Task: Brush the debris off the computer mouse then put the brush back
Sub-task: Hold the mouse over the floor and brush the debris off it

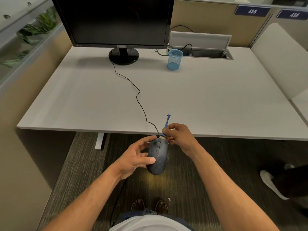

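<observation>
Mouse [157, 156]: held off the desk's [200, 97] front edge, cradled in left hand [133, 158].
Brush [164, 130]: pinched by right hand [179, 137], bristles at the mouse's cable end.
Risk: taut cable [133, 90] may tug the loosely held mouse free.

The mouse [157, 156] is dark plastic, its matt shell dulled by pale dusty smears. The brush [165, 128] has a thin blue plastic handle and short, pale bristles. The desk [200, 97] is smooth, matt, light grey laminate. The cup [174, 59] is blue wire mesh, seemingly metal. The monitor [116, 20] has a black plastic frame, a dark, faintly glossy screen and a shiny round base. The cable [133, 85] is thin black rubbery cord. The floor [86, 164] is rough, ribbed grey-brown carpet.
</observation>
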